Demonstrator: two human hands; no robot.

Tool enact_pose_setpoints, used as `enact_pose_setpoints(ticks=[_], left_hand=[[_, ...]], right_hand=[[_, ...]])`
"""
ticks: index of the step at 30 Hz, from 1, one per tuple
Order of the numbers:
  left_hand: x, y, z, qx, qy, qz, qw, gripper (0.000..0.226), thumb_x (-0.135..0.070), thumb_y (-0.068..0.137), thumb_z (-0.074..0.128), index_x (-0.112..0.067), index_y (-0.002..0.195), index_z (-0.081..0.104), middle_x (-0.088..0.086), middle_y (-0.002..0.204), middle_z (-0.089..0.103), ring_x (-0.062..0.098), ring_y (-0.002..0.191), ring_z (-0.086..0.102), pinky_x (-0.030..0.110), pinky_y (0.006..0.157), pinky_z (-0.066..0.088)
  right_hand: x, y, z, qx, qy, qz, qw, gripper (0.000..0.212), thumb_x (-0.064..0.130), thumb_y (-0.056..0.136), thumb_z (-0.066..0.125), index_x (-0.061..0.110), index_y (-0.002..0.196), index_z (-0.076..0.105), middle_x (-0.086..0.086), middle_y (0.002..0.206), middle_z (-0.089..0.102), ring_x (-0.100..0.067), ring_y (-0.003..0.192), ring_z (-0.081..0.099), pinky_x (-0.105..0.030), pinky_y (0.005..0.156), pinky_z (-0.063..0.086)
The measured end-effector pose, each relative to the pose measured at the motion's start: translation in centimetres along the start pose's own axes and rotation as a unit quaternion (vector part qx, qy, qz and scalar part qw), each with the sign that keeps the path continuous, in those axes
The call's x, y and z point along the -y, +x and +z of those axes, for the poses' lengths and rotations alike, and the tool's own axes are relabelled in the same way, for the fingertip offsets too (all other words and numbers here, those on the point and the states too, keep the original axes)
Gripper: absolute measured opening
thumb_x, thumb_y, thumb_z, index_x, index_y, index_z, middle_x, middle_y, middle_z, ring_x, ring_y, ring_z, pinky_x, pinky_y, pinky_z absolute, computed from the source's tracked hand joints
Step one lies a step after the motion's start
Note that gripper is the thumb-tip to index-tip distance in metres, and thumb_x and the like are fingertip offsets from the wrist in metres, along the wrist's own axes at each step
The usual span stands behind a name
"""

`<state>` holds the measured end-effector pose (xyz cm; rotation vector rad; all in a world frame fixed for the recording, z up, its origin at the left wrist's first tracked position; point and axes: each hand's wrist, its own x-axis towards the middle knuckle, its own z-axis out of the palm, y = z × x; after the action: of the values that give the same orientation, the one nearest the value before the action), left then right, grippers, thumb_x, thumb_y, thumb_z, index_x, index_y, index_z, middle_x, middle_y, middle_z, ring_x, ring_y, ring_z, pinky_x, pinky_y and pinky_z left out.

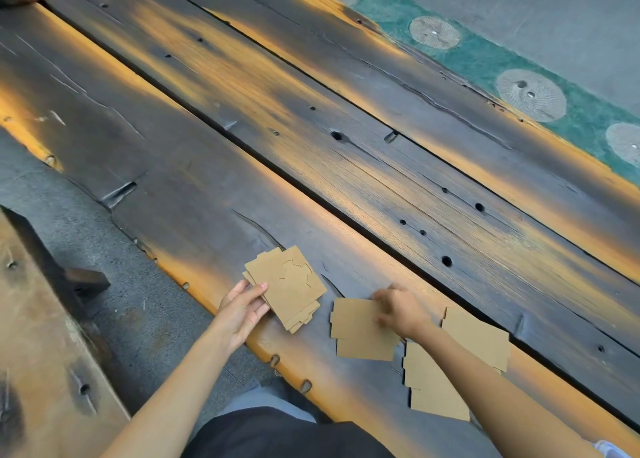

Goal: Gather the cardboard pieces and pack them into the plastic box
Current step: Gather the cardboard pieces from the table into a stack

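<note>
My left hand [242, 310] grips a stack of brown cardboard pieces [289, 291] by its near left corner, held just above the table's front edge. My right hand [398, 310] is blurred and rests fingers-down on the right edge of a flat cardboard piece [356, 329] lying on the wood. Another piece [481, 339] lies to the right of my forearm. One more piece [433, 388] lies nearer me, partly under that arm. A sliver of a clear plastic box [611, 450] shows at the bottom right corner.
The long dark wooden plank table [311, 128] with orange edges and a gap between its planks runs diagonally. A wooden bench [41, 336] stands at the lower left over grey floor. A green strip with round patterned discs [530, 93] borders the far side.
</note>
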<state>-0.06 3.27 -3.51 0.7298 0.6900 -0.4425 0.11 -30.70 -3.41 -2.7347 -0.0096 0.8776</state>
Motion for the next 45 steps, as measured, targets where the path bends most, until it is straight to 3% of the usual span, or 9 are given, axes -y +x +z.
enact_pose_setpoints(ticks=[2, 6, 9, 11, 15, 18, 25, 42, 45], left_hand=[[-0.1, 0.0, 0.0, 0.011, -0.011, -0.006, 1.000, 0.049, 0.004, 0.085, 0.066, -0.008, 0.132, 0.057, 0.019, 0.124, 0.071, 0.027, 0.113, 0.070, 0.038, 0.084, 0.061], [0.1, 0.0, 0.6, 0.030, -0.029, -0.020, 0.999, 0.059, 0.007, 0.079, 0.069, -0.008, 0.134, 0.053, 0.022, 0.127, 0.068, 0.032, 0.116, 0.068, 0.042, 0.084, 0.061], [0.7, -0.1, 1.8, 0.044, -0.032, -0.034, 0.998, 0.062, 0.009, 0.079, 0.068, -0.008, 0.136, 0.050, 0.024, 0.125, 0.069, 0.034, 0.115, 0.068, 0.043, 0.082, 0.061], [1.3, -0.2, 3.1, 0.058, -0.033, -0.039, 0.997, 0.063, 0.011, 0.080, 0.066, -0.008, 0.137, 0.048, 0.024, 0.126, 0.068, 0.034, 0.115, 0.068, 0.043, 0.082, 0.061], [2.5, -0.8, 5.8, 0.104, -0.029, -0.049, 0.993, 0.064, 0.012, 0.082, 0.063, -0.008, 0.141, 0.045, 0.025, 0.127, 0.067, 0.036, 0.116, 0.067, 0.046, 0.087, 0.059], [2.9, -1.5, 7.3, 0.136, -0.023, -0.050, 0.989, 0.065, 0.012, 0.084, 0.063, -0.006, 0.143, 0.045, 0.027, 0.127, 0.065, 0.037, 0.116, 0.066, 0.046, 0.090, 0.058], [2.5, -2.6, 8.4, 0.183, -0.005, -0.039, 0.982, 0.069, 0.002, 0.076, 0.071, -0.013, 0.141, 0.052, 0.023, 0.133, 0.064, 0.039, 0.123, 0.061, 0.052, 0.094, 0.056], [2.9, -3.3, 8.4, 0.242, 0.034, -0.053, 0.968, 0.066, 0.005, 0.085, 0.059, -0.008, 0.147, 0.044, 0.026, 0.144, 0.053, 0.043, 0.133, 0.051, 0.058, 0.108, 0.043], [3.2, -3.2, 8.5, 0.239, 0.036, -0.054, 0.969, 0.065, 0.001, 0.085, 0.063, -0.009, 0.147, 0.044, 0.025, 0.142, 0.055, 0.042, 0.131, 0.054, 0.056, 0.104, 0.047]], right_hand=[[-0.8, -1.1, -1.3, 0.000, 0.065, 0.022, 0.998, 0.028, 0.020, 0.092, 0.070, 0.027, 0.120, 0.072, 0.006, 0.111, 0.061, -0.018, 0.112, 0.062, -0.025, 0.084, 0.045], [-1.3, -4.1, -4.3, -0.067, 0.203, 0.051, 0.976, 0.016, 0.021, 0.092, 0.075, 0.026, 0.106, 0.078, 0.008, 0.105, 0.073, -0.008, 0.095, 0.069, -0.033, 0.081, 0.060], [0.1, -6.1, -5.7, -0.205, 0.250, 0.036, 0.946, 0.019, 0.018, 0.089, 0.078, 0.023, 0.106, 0.081, 0.007, 0.103, 0.078, 0.003, 0.083, 0.071, -0.008, 0.068, 0.054], [2.3, -7.2, -6.2, -0.305, 0.243, 0.002, 0.921, 0.021, 0.012, 0.087, 0.077, 0.021, 0.106, 0.082, 0.009, 0.102, 0.079, 0.005, 0.085, 0.071, 0.001, 0.074, 0.047], [7.3, -8.7, -5.9, -0.410, 0.191, -0.103, 0.886, 0.029, 0.005, 0.084, 0.080, 0.018, 0.110, 0.081, 0.004, 0.110, 0.078, -0.005, 0.103, 0.073, -0.020, 0.092, 0.057], [9.4, -9.2, -4.7, -0.401, 0.149, -0.132, 0.894, 0.040, 0.004, 0.079, 0.084, 0.022, 0.114, 0.080, 0.001, 0.118, 0.076, -0.017, 0.108, 0.074, -0.031, 0.086, 0.061], [10.1, -9.8, -2.9, -0.327, 0.080, -0.103, 0.936, 0.046, 0.016, 0.077, 0.083, 0.037, 0.117, 0.077, 0.002, 0.124, 0.075, -0.021, 0.112, 0.072, -0.036, 0.060, 0.064], [10.3, -10.3, -2.3, -0.266, 0.048, -0.105, 0.957, 0.047, 0.022, 0.083, 0.060, 0.034, 0.128, 0.070, 0.001, 0.132, 0.068, -0.024, 0.109, 0.065, -0.038, 0.058, 0.061], [10.1, -10.5, -2.2, -0.260, 0.042, -0.104, 0.959, 0.047, 0.023, 0.084, 0.058, 0.033, 0.129, 0.068, 0.000, 0.132, 0.067, -0.025, 0.109, 0.064, -0.039, 0.058, 0.061]])
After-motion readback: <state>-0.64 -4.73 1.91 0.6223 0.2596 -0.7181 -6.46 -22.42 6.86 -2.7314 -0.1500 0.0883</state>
